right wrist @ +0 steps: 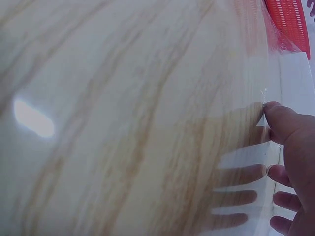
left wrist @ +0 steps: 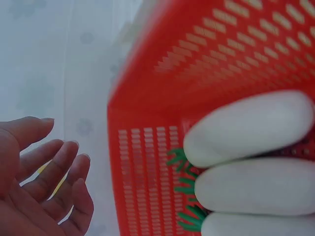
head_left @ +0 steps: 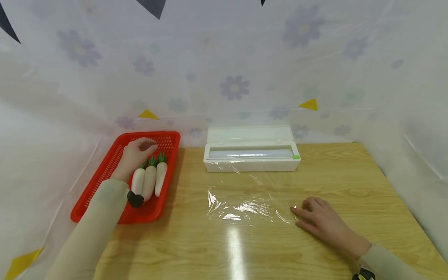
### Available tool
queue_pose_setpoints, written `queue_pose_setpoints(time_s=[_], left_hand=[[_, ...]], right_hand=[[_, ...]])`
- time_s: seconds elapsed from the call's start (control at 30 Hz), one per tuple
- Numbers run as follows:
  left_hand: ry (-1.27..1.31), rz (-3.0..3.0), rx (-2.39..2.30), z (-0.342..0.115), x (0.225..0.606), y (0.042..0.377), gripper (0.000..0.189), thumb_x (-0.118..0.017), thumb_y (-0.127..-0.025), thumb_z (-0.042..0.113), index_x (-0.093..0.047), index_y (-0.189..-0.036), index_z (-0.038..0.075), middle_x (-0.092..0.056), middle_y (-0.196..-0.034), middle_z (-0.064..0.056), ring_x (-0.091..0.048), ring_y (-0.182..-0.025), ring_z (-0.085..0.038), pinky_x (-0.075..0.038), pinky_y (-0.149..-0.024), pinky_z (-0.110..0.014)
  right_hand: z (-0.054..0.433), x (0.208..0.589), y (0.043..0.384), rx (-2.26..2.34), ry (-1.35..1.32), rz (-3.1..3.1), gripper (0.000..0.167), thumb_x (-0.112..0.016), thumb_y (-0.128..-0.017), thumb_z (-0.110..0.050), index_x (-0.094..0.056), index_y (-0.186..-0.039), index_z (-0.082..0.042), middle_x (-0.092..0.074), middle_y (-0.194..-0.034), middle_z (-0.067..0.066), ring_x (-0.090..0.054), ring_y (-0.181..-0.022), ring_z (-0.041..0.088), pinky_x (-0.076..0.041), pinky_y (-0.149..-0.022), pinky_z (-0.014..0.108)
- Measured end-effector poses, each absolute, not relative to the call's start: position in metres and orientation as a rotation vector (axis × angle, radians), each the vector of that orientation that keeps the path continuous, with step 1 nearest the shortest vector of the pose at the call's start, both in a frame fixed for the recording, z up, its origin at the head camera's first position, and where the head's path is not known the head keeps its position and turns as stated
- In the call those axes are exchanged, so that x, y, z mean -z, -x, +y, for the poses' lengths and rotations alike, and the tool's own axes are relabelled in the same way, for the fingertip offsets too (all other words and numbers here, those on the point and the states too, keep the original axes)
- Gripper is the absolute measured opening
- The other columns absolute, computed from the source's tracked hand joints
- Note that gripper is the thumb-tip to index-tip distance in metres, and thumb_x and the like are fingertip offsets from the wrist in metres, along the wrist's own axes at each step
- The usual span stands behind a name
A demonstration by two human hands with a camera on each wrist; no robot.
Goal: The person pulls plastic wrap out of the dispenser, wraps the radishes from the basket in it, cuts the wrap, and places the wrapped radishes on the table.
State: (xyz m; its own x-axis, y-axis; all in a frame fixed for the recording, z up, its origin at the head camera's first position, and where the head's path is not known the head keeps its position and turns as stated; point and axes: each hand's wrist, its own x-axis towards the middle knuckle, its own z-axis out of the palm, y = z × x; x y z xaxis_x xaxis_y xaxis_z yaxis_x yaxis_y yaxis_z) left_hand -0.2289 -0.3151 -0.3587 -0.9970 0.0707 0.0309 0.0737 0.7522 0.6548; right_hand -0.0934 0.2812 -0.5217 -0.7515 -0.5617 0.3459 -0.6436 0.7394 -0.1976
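My left hand (head_left: 134,157) is above the red basket (head_left: 154,216), over its left part near the green tops of the radishes. Its fingers are loosely bent with nothing between them, as the left wrist view confirms. Three white radishes (left wrist: 251,187) lie side by side in the basket, tops toward the back. A clear sheet of cling film (head_left: 250,206) lies on the table, running forward from a white dispenser box (head_left: 252,166) with its lid raised. My right hand (head_left: 323,223) rests at the film's right edge, its fingertips (right wrist: 273,107) touching there.
The wooden table (head_left: 196,249) is bounded at the back and sides by a pale flowered curtain (head_left: 234,58). A film roll (head_left: 250,153) sits inside the box, with a small green piece (head_left: 296,156) at its right end. The basket stands at the table's left.
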Motion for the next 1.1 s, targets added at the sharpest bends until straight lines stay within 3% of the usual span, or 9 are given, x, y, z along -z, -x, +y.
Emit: queue_pose_setpoints(time_s=[0.4, 0.67, 0.87, 1.1], left_hand=[[-0.136, -3.041, 1.058, -0.355, 0.385, 0.232, 0.066, -0.052, -0.108, 0.047, -0.048, -0.145, -0.007, -0.051, -0.144, -0.033, -0.050, -0.130, -0.049, -0.043, -0.107, -0.065], [-0.205, -3.171, 0.961, -0.375, 0.406, 0.228, 0.062, -0.060, -0.105, 0.032, -0.044, -0.143, -0.015, -0.050, -0.140, -0.039, -0.053, -0.124, -0.053, -0.047, -0.100, -0.063], [-0.202, -3.216, 0.967, -0.377, 0.411, 0.224, 0.070, -0.061, -0.104, 0.031, -0.036, -0.148, -0.017, -0.044, -0.146, -0.041, -0.048, -0.129, -0.056, -0.043, -0.104, -0.065], [-0.170, -3.204, 0.907, -0.380, 0.418, 0.222, 0.067, -0.066, -0.100, 0.026, -0.041, -0.143, -0.019, -0.050, -0.138, -0.042, -0.051, -0.123, -0.056, -0.042, -0.104, -0.067]], right_hand=[[0.280, 0.516, 0.092, -0.437, -0.961, -2.675, 0.047, -0.086, -0.085, -0.029, -0.075, -0.130, -0.021, -0.055, -0.107, -0.004, -0.052, -0.098, 0.018, -0.045, -0.085, 0.046], [0.281, 0.519, 0.093, -0.441, -0.960, -2.689, 0.047, -0.086, -0.085, -0.029, -0.075, -0.130, -0.021, -0.054, -0.107, -0.004, -0.053, -0.101, 0.019, -0.044, -0.087, 0.047], [0.283, 0.520, 0.094, -0.443, -0.958, -2.691, 0.046, -0.085, -0.086, -0.029, -0.075, -0.130, -0.021, -0.055, -0.108, -0.003, -0.053, -0.102, 0.019, -0.044, -0.088, 0.047], [0.283, 0.520, 0.094, -0.441, -0.964, -2.694, 0.047, -0.086, -0.086, -0.029, -0.075, -0.131, -0.021, -0.055, -0.108, -0.003, -0.052, -0.100, 0.018, -0.045, -0.086, 0.047]])
